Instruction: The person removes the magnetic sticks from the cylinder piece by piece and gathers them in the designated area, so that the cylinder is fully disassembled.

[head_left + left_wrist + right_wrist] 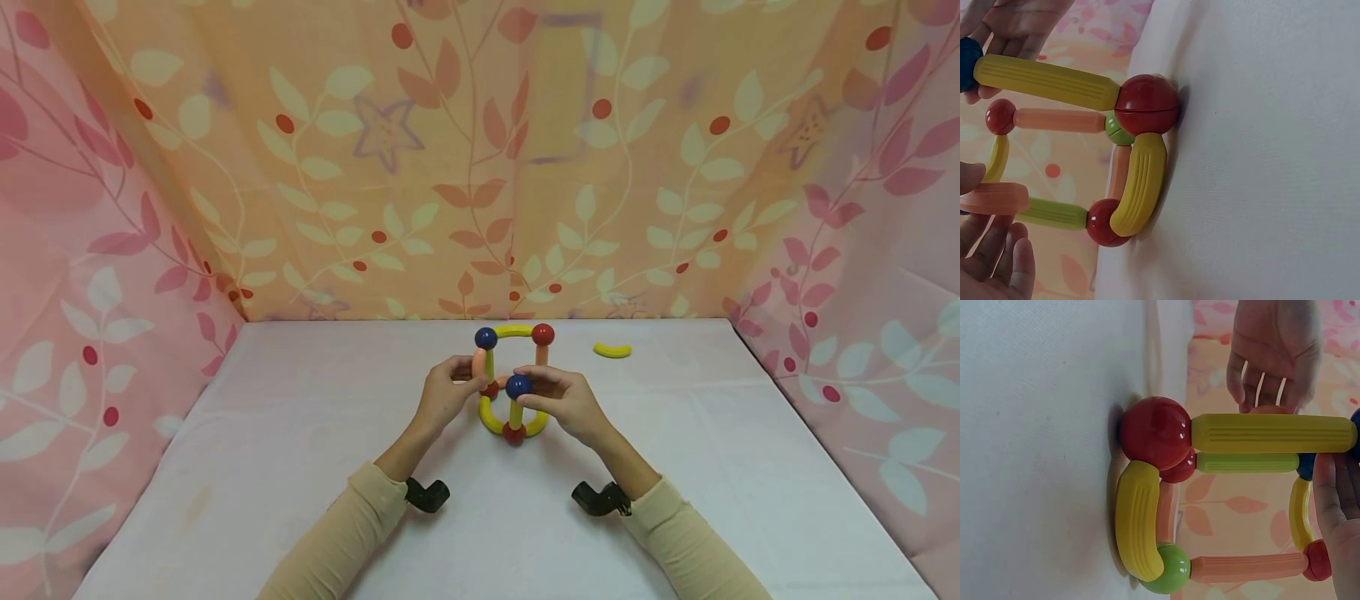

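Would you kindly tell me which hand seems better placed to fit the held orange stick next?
Probably the left hand: it already pinches the orange stick, close to the far blue ball. The right hand holds the near blue ball, so it seems better suited to steadying.

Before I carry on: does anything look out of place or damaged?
One yellow curved piece looks somewhat out of place: it lies loose on the table, right of the ball-and-rod frame, joined to nothing. I see no damage.
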`<state>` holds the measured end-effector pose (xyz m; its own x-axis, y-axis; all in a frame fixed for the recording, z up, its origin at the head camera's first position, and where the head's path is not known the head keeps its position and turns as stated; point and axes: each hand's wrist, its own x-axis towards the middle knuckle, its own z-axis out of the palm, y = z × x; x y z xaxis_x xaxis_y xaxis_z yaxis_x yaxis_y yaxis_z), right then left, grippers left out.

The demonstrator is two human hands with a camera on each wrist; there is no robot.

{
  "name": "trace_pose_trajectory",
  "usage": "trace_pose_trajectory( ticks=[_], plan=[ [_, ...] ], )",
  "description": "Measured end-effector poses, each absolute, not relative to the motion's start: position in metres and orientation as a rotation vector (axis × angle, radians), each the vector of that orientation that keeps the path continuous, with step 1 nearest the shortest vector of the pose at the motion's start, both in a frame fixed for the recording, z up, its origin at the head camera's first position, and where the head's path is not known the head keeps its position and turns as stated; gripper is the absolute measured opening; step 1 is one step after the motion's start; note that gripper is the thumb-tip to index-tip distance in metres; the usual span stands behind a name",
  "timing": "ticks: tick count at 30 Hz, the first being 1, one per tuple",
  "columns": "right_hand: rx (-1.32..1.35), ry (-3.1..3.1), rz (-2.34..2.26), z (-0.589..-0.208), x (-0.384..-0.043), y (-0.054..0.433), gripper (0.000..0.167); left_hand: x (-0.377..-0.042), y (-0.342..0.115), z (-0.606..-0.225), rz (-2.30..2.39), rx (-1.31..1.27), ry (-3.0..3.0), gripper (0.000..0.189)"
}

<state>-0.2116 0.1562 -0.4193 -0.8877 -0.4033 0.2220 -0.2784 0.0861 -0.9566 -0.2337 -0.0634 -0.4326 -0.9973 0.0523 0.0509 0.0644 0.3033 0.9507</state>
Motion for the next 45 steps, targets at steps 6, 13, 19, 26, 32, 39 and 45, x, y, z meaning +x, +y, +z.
trace_pose_trajectory(
  ticks=[6, 13, 19, 26, 32, 39, 45],
  plan=[
    [-0.728, 2.218, -1.963, -0.421, -0.212, 0.156, 0.046, -0.233, -0.065, -0.433, -1.840, -0.111, -2.525, 0.038],
    [-0.728, 2.230, -1.965, -0.421, -0.212, 0.157, 0.045, -0.232, -0.069, -0.437, -1.858, -0.093, -2.553, 0.039],
    [-0.716, 2.226, -1.969, -0.421, -0.213, 0.157, 0.046, -0.224, -0.078, -0.434, -1.939, -0.011, -2.560, 0.042],
    [-0.719, 2.220, -1.975, -0.421, -0.213, 0.158, 0.046, -0.217, -0.086, -0.436, -1.925, 0.022, -2.645, 0.036],
    [-0.739, 2.215, -1.970, -0.421, -0.213, 0.158, 0.047, -0.210, -0.084, -0.440, -1.957, -0.153, -2.741, 0.027],
    [-0.755, 2.207, -1.983, -0.421, -0.212, 0.158, 0.046, -0.204, -0.070, -0.441, -2.001, -0.355, -2.747, 0.034],
    [-0.740, 2.225, -1.973, -0.421, -0.212, 0.157, 0.046, -0.201, -0.056, -0.444, -2.073, -0.414, -2.664, 0.039]
  ],
)
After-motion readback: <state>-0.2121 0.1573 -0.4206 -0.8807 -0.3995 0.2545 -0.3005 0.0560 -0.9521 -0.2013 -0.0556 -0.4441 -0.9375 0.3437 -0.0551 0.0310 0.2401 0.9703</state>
